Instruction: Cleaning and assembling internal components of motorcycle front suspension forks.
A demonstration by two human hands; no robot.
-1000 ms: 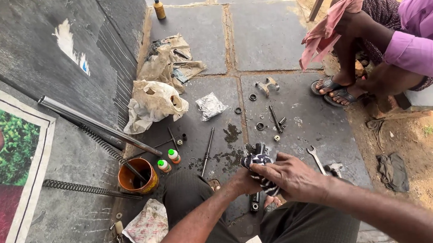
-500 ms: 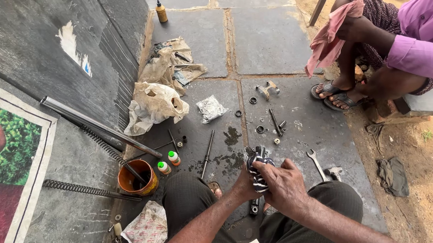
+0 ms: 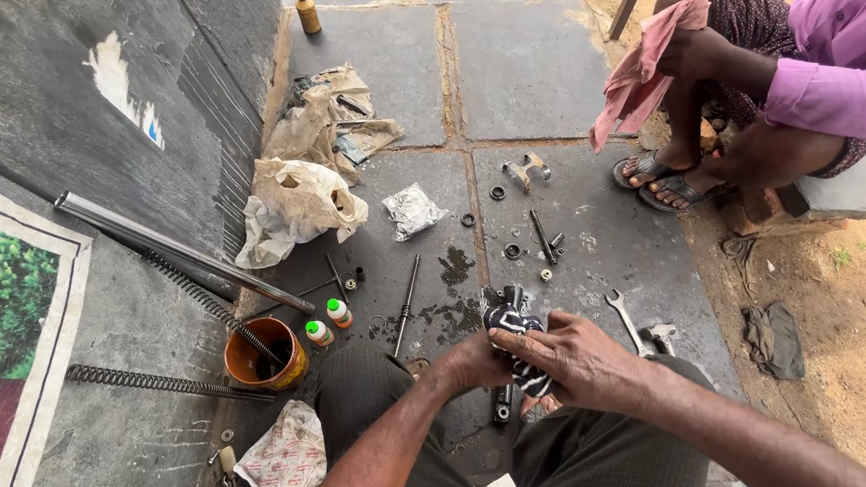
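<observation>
Hands are close together low in the head view, over my knees. My right hand (image 3: 578, 357) wraps a striped cloth (image 3: 516, 327) round a dark metal part (image 3: 502, 299), fingers curled tight on the cloth. My left hand (image 3: 472, 361) grips the same part from the other side, fingers closed under it. I see the part sticking up above the cloth and down below it, between my legs, just over the stone floor (image 3: 522, 58).

Right of my hands lies a wrench (image 3: 623, 317). To the left stands an orange tub (image 3: 262, 354) with a spring (image 3: 211, 305) leaning in it, and two small bottles with green caps (image 3: 328, 322) beside it. A long shiny tube (image 3: 178, 249) rests along the wall. Another spring (image 3: 161, 382) lies flat near the tub. Crumpled bags (image 3: 300, 201) sit farther up. Small rings and bolts (image 3: 522, 228) are spread on the floor. Another person in a pink shirt (image 3: 842, 58) sits at the top right, holding a pink rag (image 3: 643, 70).
</observation>
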